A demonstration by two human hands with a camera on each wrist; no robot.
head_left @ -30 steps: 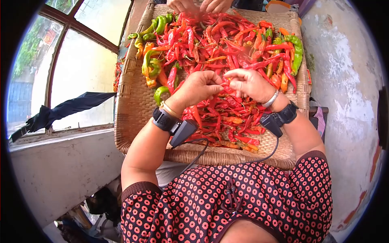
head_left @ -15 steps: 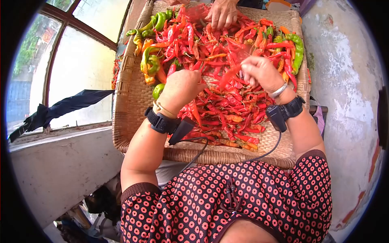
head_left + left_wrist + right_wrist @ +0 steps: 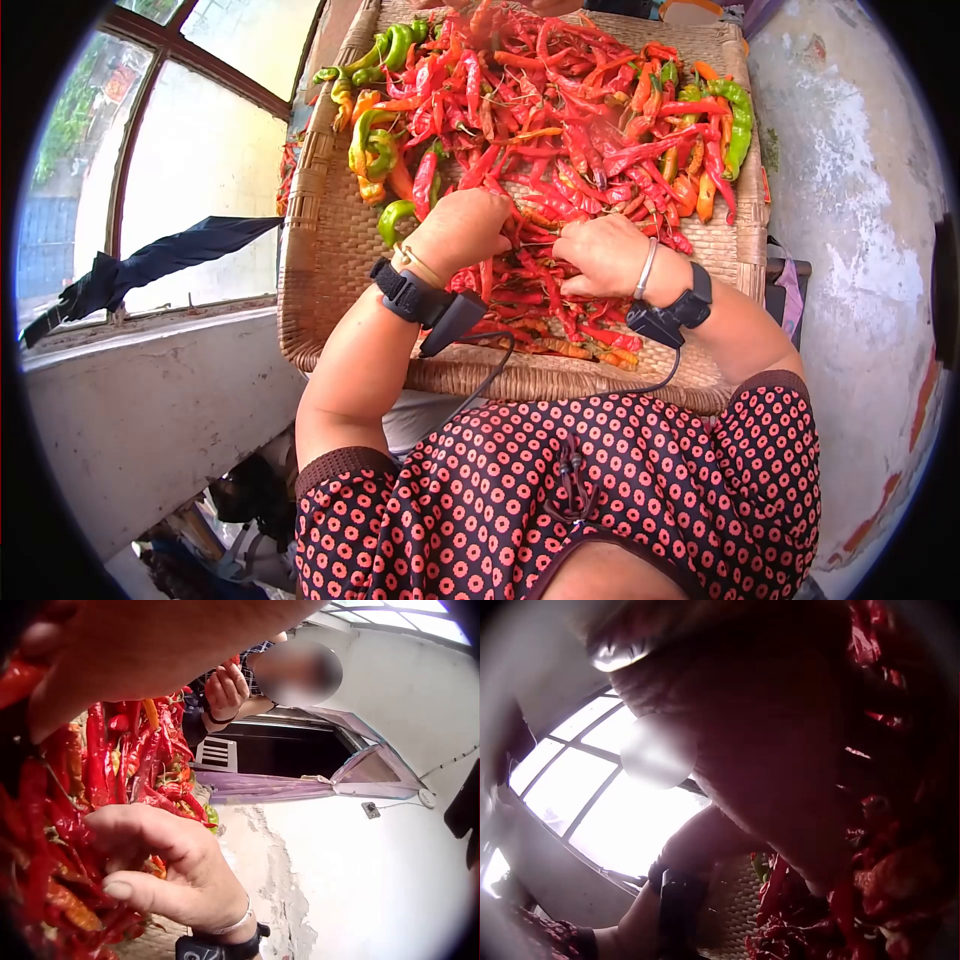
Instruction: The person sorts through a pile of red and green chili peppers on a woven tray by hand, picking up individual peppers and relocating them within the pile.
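My left hand (image 3: 462,238) is over the middle of a wicker tray (image 3: 335,255), fingers curled down. In the left wrist view, a red chili pepper (image 3: 19,681) shows between its fingers and thumb. Beside it, my right hand (image 3: 612,260) reaches down to the near pile of wrinkled red chili peppers (image 3: 535,285). Its thumb stands apart from its bent fingers in the left wrist view, with the fingertips hidden among the peppers. A larger heap of red chilies (image 3: 540,90) fills the far half. The right wrist view is dark, my palm covering much of it.
Green peppers (image 3: 395,45) lie at the far left of the tray, and a long green pepper (image 3: 738,130) at its right. Another person's hand (image 3: 227,690) holds a red chili across the tray. A folded dark umbrella (image 3: 170,265) leans by the window; a wall (image 3: 850,250) stands right.
My right hand swung out to the right with a blurred red chili, then came down and inward to the near pile. My left hand moved slightly right. The other person's hands drew back to the far edge.
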